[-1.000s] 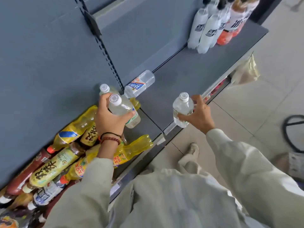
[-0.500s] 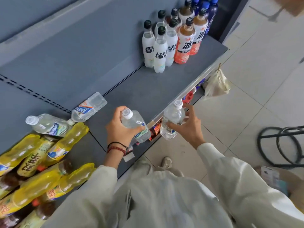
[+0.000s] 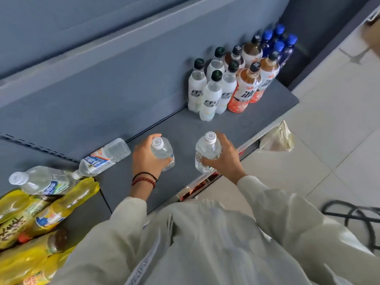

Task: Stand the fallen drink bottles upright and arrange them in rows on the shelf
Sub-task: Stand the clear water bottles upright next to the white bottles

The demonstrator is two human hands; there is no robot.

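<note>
My left hand grips a clear water bottle with a white cap, held upright over the grey shelf. My right hand grips a second clear water bottle near the shelf's front edge, also upright. Two more clear bottles lie on their sides to the left: one against the back panel, another further left. A heap of fallen yellow and brown drink bottles fills the lower left. Standing rows of white, orange and blue bottles occupy the shelf's far right end.
A crumpled plastic bag hangs below the shelf's front edge. Black cables loop on the tiled floor at right. Bare shelf surface lies between my hands and the standing rows.
Both hands carried their water bottles rightwards from the fallen heap, out over the open stretch of shelf. The view swung right, bringing the standing rows fully into sight.
</note>
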